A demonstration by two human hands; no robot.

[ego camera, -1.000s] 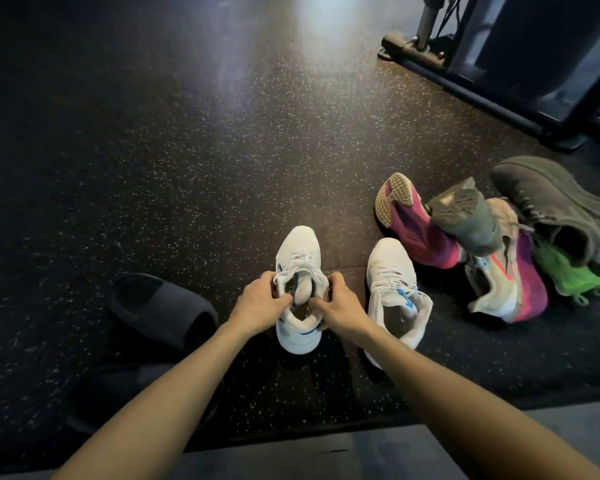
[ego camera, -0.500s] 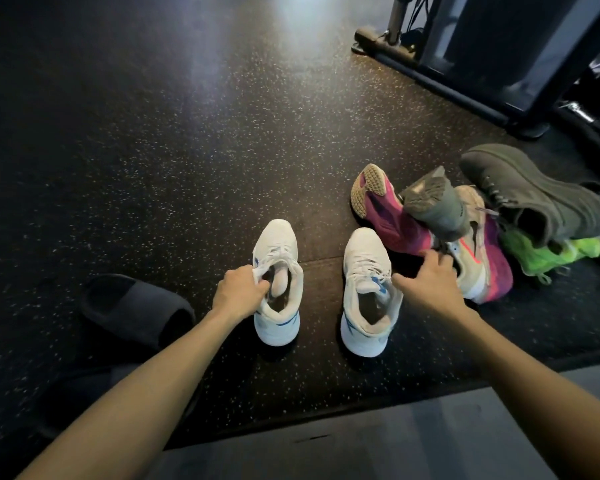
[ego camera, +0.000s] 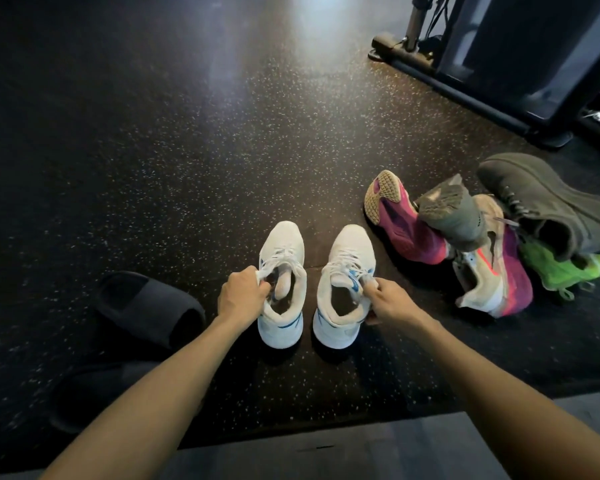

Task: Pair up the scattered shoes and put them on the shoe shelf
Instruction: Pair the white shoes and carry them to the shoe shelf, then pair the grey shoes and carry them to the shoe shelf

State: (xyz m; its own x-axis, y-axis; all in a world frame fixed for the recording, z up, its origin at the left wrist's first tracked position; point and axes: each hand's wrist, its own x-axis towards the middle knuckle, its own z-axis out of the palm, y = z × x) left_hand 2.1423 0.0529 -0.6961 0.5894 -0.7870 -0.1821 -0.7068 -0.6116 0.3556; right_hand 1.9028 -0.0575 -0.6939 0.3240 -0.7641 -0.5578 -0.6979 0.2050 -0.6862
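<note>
A black rubber floor flecked with pale speckles (ego camera: 153, 150) carries a soft light glare at top; a dark metal equipment frame (ego camera: 520, 57) stands upper right, a grey floor strip (ego camera: 326, 455) nearest

1. dim overall; the speckled floor (ego camera: 153, 168) falls to near black at the left edge and corners.
2. a pale glare patch (ego camera: 312, 32) sheens at top centre, so the light comes from ahead.
3. the white shoes (ego camera: 281, 244) read brightest, with soft shadows toward the camera.
4. wide-angle bending at the edges; slightly soft throughout.
</note>
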